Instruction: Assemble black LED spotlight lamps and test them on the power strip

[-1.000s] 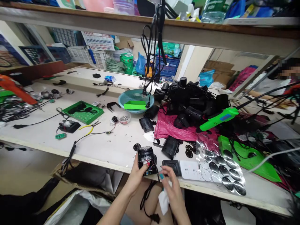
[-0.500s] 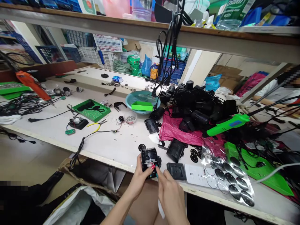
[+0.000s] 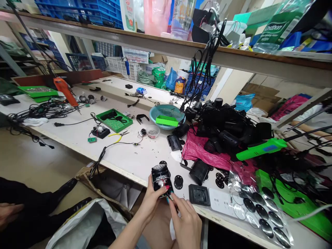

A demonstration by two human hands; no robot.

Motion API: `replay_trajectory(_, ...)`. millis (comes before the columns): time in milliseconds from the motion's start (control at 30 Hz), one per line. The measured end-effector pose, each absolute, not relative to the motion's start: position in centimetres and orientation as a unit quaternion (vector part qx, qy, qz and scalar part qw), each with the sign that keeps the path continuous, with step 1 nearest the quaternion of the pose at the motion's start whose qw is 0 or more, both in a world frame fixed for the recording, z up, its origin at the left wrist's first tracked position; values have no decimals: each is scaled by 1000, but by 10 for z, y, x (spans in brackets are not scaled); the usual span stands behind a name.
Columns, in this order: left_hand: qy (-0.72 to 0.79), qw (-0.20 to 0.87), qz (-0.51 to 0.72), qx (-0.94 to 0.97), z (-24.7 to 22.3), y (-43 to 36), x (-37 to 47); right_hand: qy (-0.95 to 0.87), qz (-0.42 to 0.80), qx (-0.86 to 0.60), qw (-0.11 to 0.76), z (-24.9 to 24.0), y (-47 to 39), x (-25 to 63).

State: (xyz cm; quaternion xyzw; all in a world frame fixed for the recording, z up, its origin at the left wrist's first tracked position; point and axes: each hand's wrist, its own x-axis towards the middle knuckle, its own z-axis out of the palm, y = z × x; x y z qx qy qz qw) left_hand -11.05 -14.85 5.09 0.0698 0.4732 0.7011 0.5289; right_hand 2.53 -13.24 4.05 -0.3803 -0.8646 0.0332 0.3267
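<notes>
At the table's front edge my left hand [image 3: 150, 199] grips a black plastic housing [image 3: 159, 173], its thumb pressed over the opening. A clear round part and some wires or a white piece show inside the housing. My right hand [image 3: 185, 218] is closed at the housing's lower right edge, thumb and forefinger pinched together. What lies in that pinch is too small to make out. A white strip [image 3: 172, 230] hangs below the right palm. Beside the housing lies a black slotted disc [image 3: 178, 182], and a black square frame [image 3: 199, 194] sits further right.
A black curved shell [image 3: 199, 172] and a pink bag [image 3: 199, 148] under piled black housings lie to the right. A green electric screwdriver [image 3: 261, 149] hangs above round mirror-like discs [image 3: 261, 211]. Left are pliers [image 3: 118, 137], a green tray [image 3: 114, 121] and an orange screwdriver [image 3: 65, 91]. Another person's hand [image 3: 10, 214] shows far left.
The view has shifted, so the table appears further right and lower. The housing has tipped a little in my left hand, and my right fingers have slid slightly down along its edge.
</notes>
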Motion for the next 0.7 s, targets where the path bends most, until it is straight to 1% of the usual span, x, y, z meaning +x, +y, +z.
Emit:
replay_trajectory(67,471,521,710,58,52,-148,-110,-848,26,-365,383,41,-134,27)
replay_trajectory(167,462,515,718,73,51,-147,-109,-857,47,-319,402,46,-137,29)
replay_trajectory(233,466,510,717,98,51,-150,-108,-857,52,-314,405,53,-138,30)
replay_trajectory(333,493,480,713,134,56,-157,-107,-856,71,-354,371,65,-140,30)
replay_trajectory(467,515,433,719,175,65,-166,-112,-866,159,-375,289,76,-148,27)
replay_trajectory(600,504,468,709,159,67,-170,-116,-823,253,-441,253,75,-153,19)
replay_trajectory(700,499,491,701,136,63,-172,-111,-749,351,-496,266,68,-156,15)
